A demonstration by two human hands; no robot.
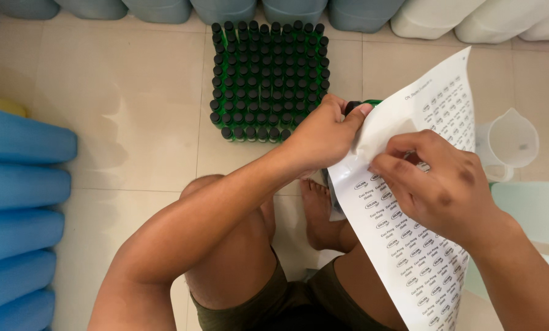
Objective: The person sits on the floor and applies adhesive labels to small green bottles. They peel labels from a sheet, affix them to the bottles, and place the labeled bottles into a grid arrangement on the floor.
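Green glass-like small bottle with a black cap is clasped in the left hand, just right of the block of matching capped bottles standing on the tiled floor. The right hand pinches the white label sheet between thumb and fingers, near the sheet's middle. Blue canisters lie at left; a translucent measuring jug stands at right.

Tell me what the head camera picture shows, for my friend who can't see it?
A seated person's left hand holds a small green bottle while the right hand picks at a white sticker sheet. Many black-capped green bottles stand packed together on the tiled floor.
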